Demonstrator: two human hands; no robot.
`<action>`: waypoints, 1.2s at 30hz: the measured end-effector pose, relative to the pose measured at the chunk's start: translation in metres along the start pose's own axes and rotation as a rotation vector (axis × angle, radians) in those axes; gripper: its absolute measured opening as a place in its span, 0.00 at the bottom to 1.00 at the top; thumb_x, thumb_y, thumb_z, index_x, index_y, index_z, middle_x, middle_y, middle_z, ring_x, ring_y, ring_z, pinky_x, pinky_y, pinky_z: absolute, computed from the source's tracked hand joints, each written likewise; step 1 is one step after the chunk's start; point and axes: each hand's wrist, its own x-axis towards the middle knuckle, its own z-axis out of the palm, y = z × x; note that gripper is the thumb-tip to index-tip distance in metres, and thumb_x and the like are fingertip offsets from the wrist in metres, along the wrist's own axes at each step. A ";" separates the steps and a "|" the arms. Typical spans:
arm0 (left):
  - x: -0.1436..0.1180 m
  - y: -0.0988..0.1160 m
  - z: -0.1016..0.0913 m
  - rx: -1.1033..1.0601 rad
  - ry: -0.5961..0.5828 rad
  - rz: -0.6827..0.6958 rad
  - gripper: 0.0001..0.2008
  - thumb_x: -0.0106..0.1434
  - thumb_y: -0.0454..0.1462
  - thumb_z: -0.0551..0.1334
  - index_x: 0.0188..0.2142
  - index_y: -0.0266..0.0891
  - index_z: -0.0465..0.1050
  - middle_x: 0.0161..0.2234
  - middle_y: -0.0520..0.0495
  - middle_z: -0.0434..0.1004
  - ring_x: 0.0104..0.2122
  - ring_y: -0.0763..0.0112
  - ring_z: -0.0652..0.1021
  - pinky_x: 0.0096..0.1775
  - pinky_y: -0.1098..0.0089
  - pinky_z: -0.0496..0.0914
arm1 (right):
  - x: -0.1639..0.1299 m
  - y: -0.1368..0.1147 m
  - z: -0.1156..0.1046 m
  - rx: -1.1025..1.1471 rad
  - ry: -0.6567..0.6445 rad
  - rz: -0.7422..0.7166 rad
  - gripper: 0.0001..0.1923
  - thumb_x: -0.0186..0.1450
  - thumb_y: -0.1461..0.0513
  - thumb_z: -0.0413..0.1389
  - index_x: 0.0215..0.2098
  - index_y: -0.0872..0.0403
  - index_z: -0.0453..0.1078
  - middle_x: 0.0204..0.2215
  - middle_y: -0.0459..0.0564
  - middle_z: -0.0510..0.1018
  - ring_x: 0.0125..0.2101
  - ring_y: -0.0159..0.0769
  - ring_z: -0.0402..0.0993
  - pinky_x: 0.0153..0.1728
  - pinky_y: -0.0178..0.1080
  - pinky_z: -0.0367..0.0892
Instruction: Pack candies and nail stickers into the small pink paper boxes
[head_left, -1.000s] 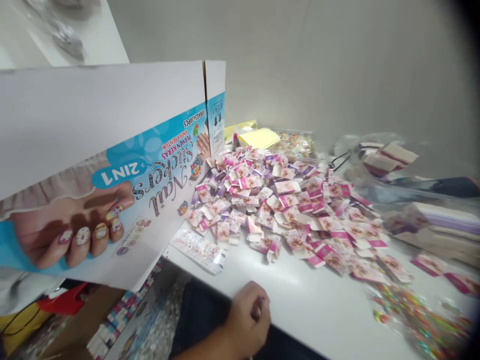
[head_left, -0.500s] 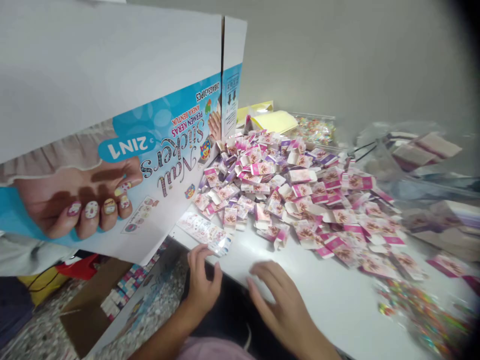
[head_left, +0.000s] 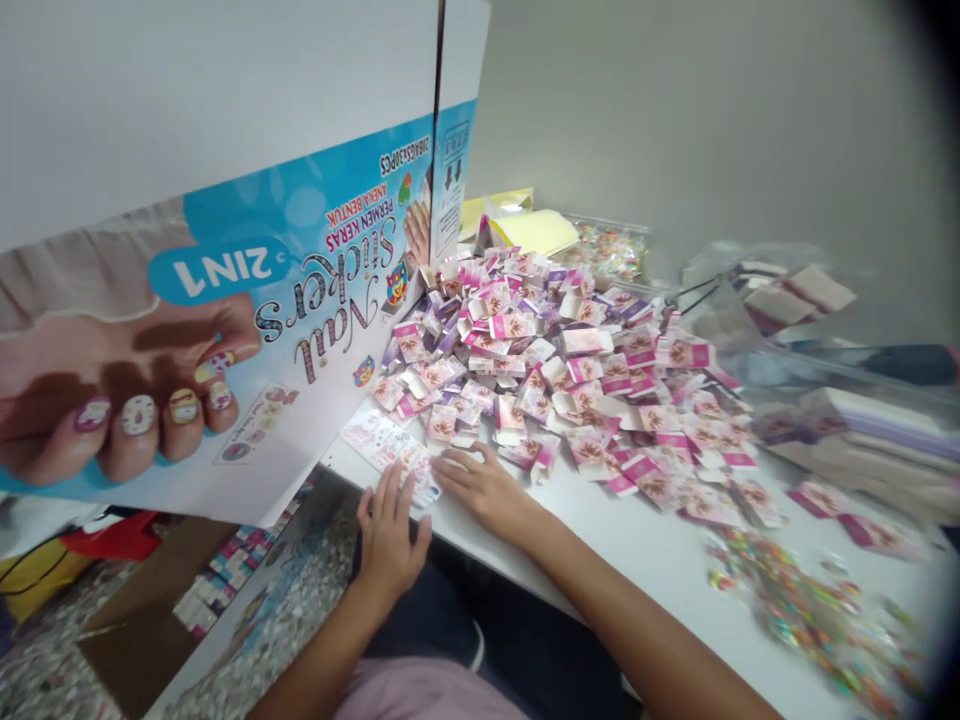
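Observation:
A nail sticker sheet (head_left: pixel 390 440) with small colourful prints lies flat on the white table, beside the tall upside-down carton. My left hand (head_left: pixel 391 535) rests at the table's front edge, fingers stretched onto the near side of the sheet. At the sheet's right end is my right hand (head_left: pixel 487 490), palm down with its fingers extended; whether the fingertips touch the sheet I cannot tell. Neither hand grips anything visible. Just beyond my right hand begins a large heap of small pink and purple printed boxes (head_left: pixel 585 370), many with flaps open.
The large nail sticker carton (head_left: pixel 315 200) blocks the left. Small wrapped colourful pieces (head_left: pixel 802 610) lie at the right front. Behind the heap are yellow paper (head_left: pixel 536 232) and a clear tray (head_left: pixel 615 250). Below left, an open cardboard box (head_left: pixel 142 610) stands on the speckled floor.
My right hand has moved left and forward to the sticker sheet's right end. My left hand stays by the sheet's near side. The whole view has shifted slightly.

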 end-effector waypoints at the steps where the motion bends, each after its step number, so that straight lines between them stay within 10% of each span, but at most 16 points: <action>1: -0.001 -0.001 0.002 0.001 0.003 -0.002 0.27 0.67 0.38 0.54 0.64 0.34 0.58 0.65 0.31 0.59 0.65 0.52 0.60 0.61 0.51 0.49 | -0.006 -0.002 -0.003 -0.002 0.021 0.014 0.15 0.73 0.68 0.46 0.53 0.59 0.70 0.56 0.55 0.75 0.56 0.48 0.67 0.51 0.54 0.63; 18: 0.011 0.015 -0.002 -0.099 0.049 -0.172 0.22 0.68 0.42 0.56 0.58 0.36 0.61 0.61 0.33 0.64 0.61 0.51 0.64 0.60 0.51 0.51 | -0.003 -0.015 0.011 -0.052 0.130 0.036 0.13 0.72 0.69 0.47 0.49 0.60 0.72 0.53 0.58 0.76 0.51 0.48 0.70 0.48 0.53 0.62; 23: 0.016 0.018 0.001 -0.108 0.054 -0.211 0.26 0.67 0.41 0.56 0.62 0.35 0.56 0.63 0.31 0.61 0.62 0.50 0.62 0.60 0.49 0.51 | -0.031 -0.031 -0.041 0.237 0.295 0.204 0.16 0.69 0.73 0.47 0.51 0.56 0.69 0.50 0.56 0.79 0.53 0.46 0.71 0.52 0.53 0.60; 28: 0.018 0.029 -0.022 -0.447 0.113 -0.099 0.26 0.65 0.39 0.57 0.61 0.38 0.57 0.65 0.30 0.55 0.64 0.47 0.59 0.61 0.44 0.49 | -0.071 -0.053 -0.125 0.826 0.330 0.777 0.08 0.70 0.65 0.53 0.43 0.52 0.74 0.38 0.50 0.82 0.38 0.36 0.78 0.40 0.37 0.71; 30: 0.019 0.044 -0.037 -0.864 0.000 0.024 0.26 0.65 0.43 0.57 0.61 0.40 0.58 0.66 0.32 0.55 0.64 0.46 0.59 0.61 0.46 0.53 | -0.082 -0.057 -0.144 0.897 0.254 0.871 0.07 0.69 0.61 0.55 0.38 0.52 0.76 0.33 0.49 0.82 0.32 0.35 0.78 0.34 0.34 0.71; 33: 0.021 0.082 -0.051 -1.423 -0.585 -0.102 0.29 0.66 0.51 0.54 0.60 0.39 0.62 0.56 0.34 0.71 0.54 0.49 0.73 0.54 0.53 0.66 | -0.089 -0.058 -0.151 0.788 0.299 0.960 0.08 0.68 0.60 0.56 0.34 0.54 0.75 0.26 0.46 0.80 0.26 0.33 0.75 0.28 0.32 0.68; 36: 0.023 0.121 -0.052 -1.425 -0.940 -0.369 0.24 0.64 0.52 0.58 0.48 0.35 0.74 0.36 0.40 0.81 0.33 0.59 0.79 0.36 0.64 0.72 | -0.089 -0.063 -0.145 0.486 0.486 0.936 0.06 0.69 0.64 0.55 0.41 0.54 0.74 0.33 0.49 0.82 0.33 0.35 0.78 0.35 0.34 0.71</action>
